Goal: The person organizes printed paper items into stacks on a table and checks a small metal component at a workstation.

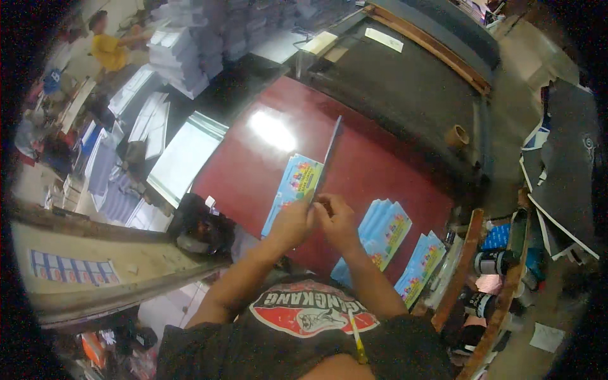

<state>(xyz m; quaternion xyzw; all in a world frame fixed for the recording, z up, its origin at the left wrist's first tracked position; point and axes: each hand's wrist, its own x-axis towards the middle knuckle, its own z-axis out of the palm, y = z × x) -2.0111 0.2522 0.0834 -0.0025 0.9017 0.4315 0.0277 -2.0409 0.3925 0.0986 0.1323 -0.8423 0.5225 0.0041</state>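
Observation:
Both hands meet over a dark red tabletop [373,171]. My left hand [292,225] is closed and rests at the near part of colourful light-blue and yellow printed sheets [299,178]. A long thin grey strip [332,142], seen nearly edge-on, runs along their right side, its near end between my hands. My right hand [339,221] has its fingers bent together beside that end; what is in them is hidden. Right of my right forearm lie a fanned pile of matching printed sheets [383,231] and a second pile [421,266] nearer the table's right corner.
White paper stacks [187,155] stand to the left, with taller stacks [177,60] behind. A dark framed surface [399,82] adjoins the table's far side and holds a brown tape roll [456,136]. A wooden rack with dark jars [491,261] borders the right. Another person [109,50] is far left.

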